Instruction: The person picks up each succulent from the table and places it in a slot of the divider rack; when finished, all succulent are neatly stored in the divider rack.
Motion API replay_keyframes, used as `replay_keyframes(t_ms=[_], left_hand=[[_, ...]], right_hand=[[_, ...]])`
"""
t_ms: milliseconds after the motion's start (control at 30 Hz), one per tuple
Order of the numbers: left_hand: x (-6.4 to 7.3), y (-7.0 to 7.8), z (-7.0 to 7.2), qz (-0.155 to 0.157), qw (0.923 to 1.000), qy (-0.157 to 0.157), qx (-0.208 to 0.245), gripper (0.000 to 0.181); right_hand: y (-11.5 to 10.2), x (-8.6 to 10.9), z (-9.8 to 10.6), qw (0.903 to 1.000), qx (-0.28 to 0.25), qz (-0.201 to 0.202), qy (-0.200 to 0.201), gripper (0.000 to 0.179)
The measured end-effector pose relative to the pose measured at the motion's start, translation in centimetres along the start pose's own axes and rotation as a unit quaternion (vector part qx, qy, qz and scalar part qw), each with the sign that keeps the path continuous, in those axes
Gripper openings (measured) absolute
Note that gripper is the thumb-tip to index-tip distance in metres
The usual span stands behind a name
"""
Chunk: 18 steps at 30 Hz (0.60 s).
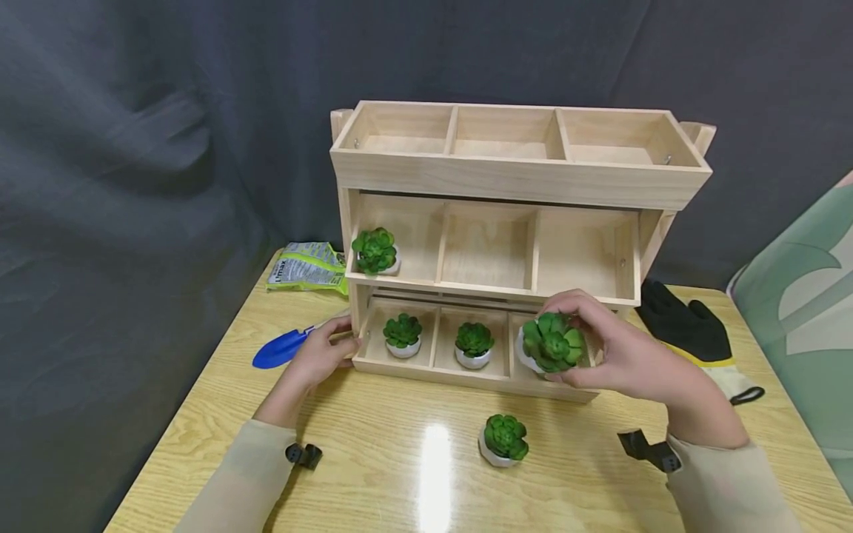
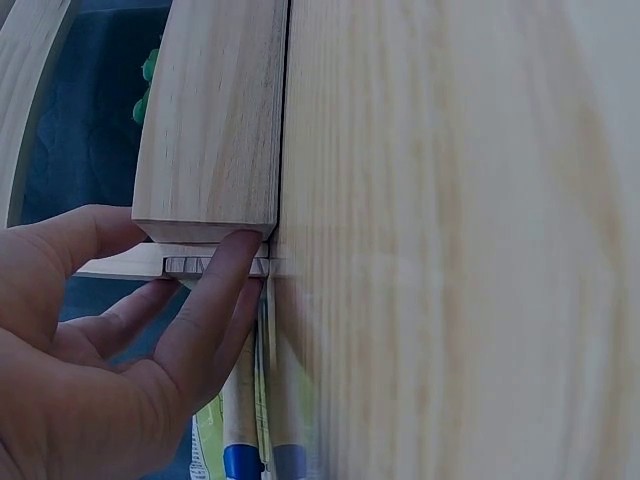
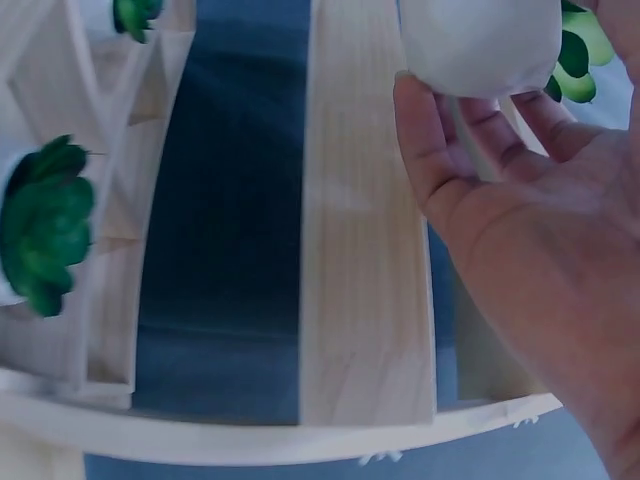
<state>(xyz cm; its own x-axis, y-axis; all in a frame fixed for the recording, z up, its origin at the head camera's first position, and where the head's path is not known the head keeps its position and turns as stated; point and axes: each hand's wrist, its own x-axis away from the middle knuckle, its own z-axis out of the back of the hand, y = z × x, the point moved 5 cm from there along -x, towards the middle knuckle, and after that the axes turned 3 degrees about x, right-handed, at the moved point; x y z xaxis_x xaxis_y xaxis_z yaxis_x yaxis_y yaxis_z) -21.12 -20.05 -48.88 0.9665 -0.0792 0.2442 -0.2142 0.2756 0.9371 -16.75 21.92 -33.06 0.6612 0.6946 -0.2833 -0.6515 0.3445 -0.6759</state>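
A three-tier wooden planter shelf (image 1: 520,181) stands at the back of the table, each tier split into three compartments. My right hand (image 1: 620,355) grips a potted succulent (image 1: 552,343) by its white pot (image 3: 480,45), over the bottom tier's right compartment. With thumb and fingers, my left hand (image 1: 324,354) holds the left end of the bottom tier (image 2: 205,130). Potted succulents sit in that tier's left (image 1: 403,332) and middle (image 1: 474,340) compartments. Another succulent (image 1: 375,252) leans in the middle tier's left compartment. One more potted succulent (image 1: 504,438) lies tilted on the table before the shelf.
Left of the shelf lie a blue trowel (image 1: 280,350) and a green-and-white bag (image 1: 308,266). A black work glove (image 1: 689,326) with a yellow and cream cuff is at the right, partly behind the right arm. Dark cloth (image 1: 200,148) hangs behind the table.
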Motion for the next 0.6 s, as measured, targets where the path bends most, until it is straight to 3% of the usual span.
replay_keyframes(t_ms=[200, 600], left_hand=[[0.0, 0.0, 0.0, 0.001, 1.0, -0.001, -0.002, 0.06], [0.2, 0.2, -0.1, 0.007, 1.0, -0.003, -0.005, 0.06]], right_hand=[[-0.4, -1.7, 0.9, 0.9995, 0.006, -0.025, 0.02, 0.073], [-1.0, -4.3, 2.4, 0.9904, 0.075, -0.092, 0.072, 0.066]])
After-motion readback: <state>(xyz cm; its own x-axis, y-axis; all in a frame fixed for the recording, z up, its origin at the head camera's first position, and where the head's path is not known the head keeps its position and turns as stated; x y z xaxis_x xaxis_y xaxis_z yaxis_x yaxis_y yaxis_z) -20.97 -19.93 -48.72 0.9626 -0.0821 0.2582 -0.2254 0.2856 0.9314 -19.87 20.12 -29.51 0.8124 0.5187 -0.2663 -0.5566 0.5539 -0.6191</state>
